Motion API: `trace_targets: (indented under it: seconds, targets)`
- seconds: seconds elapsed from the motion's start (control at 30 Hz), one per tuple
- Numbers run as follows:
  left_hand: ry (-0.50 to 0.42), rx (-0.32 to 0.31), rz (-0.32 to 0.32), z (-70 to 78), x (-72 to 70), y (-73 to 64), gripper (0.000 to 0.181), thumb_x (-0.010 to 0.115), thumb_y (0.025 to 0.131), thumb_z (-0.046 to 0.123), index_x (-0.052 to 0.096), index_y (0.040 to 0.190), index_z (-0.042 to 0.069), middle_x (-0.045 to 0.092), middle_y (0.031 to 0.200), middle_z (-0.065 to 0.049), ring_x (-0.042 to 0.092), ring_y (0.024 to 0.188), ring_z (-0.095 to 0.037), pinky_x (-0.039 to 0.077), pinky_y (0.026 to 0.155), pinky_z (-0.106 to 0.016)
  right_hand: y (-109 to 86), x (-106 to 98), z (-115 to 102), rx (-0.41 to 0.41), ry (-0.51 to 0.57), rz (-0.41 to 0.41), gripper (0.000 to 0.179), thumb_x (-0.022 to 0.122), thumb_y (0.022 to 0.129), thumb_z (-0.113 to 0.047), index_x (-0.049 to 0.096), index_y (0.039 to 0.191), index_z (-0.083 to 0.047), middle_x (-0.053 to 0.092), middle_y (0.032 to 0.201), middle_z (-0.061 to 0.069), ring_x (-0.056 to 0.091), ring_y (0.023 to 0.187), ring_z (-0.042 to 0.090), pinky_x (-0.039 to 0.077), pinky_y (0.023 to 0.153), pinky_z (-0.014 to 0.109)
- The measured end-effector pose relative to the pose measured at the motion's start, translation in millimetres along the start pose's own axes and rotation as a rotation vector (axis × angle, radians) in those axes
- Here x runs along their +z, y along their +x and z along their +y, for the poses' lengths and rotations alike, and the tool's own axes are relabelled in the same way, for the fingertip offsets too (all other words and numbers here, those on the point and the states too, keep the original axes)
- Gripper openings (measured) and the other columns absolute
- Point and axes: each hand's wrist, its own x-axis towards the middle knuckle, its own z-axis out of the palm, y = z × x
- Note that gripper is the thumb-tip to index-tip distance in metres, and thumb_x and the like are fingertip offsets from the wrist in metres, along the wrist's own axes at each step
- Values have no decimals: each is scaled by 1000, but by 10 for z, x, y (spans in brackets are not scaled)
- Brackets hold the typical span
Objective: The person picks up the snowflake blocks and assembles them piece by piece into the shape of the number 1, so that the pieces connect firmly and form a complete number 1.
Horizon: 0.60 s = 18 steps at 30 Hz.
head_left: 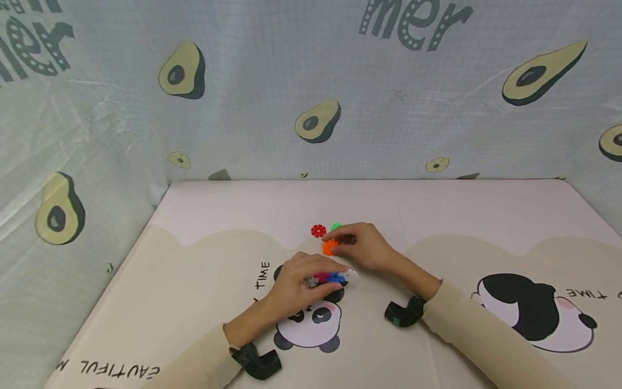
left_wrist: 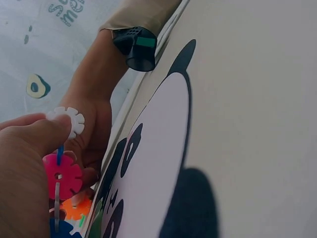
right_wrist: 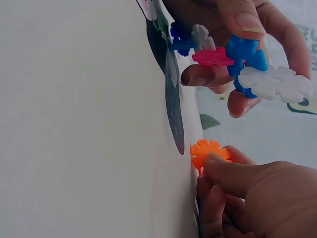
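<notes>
My left hand (head_left: pixel 296 281) holds a chain of interlocked plastic snowflake discs above the printed panda. In the right wrist view the chain runs from a dark blue disc through a whitish disc (right_wrist: pixel 200 35), a pink disc (right_wrist: pixel 212 57) and a bright blue disc (right_wrist: pixel 245 52) to a white disc (right_wrist: pixel 275 84) at the near end. My right hand (head_left: pixel 366 247) pinches an orange snowflake disc (right_wrist: pixel 205 152) between thumb and fingers, just beyond the chain and apart from it. A red disc (head_left: pixel 318 230) and a partly hidden green disc (head_left: pixel 336 226) lie beside that hand.
A pale cloth (head_left: pixel 413 335) with printed pandas and lettering covers the table. Behind and to the left hangs a sheet (head_left: pixel 252 81) with avocado prints. Each wrist wears a black camera mount (head_left: pixel 405 312).
</notes>
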Motion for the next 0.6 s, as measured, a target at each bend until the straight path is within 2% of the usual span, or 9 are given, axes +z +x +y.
trace_targets:
  seconds: [0.23,0.4,0.6]
  targets:
    - [9,-64,-15,9,-8,-9,31,77,80,13,71,110,16,70,103,8,63,98,-7,39,75,-25,-91,-80,32,53,80,55,21,73,86,-18,74,107,-18,67,95,-6,60,82,14,51,76,31]
    - [33,-105,-8,22,-18,-12,30,76,82,15,71,111,17,70,103,9,62,98,-6,38,77,-27,-181,-145,47,73,152,81,22,74,84,-16,74,107,-16,68,96,-5,60,81,17,51,71,28]
    - [39,-110,18,17,-23,-6,30,77,81,14,71,110,15,70,102,7,62,97,-8,37,76,-28,-304,-230,36,101,205,84,24,74,85,-17,73,108,-15,68,101,-5,62,90,15,52,81,27]
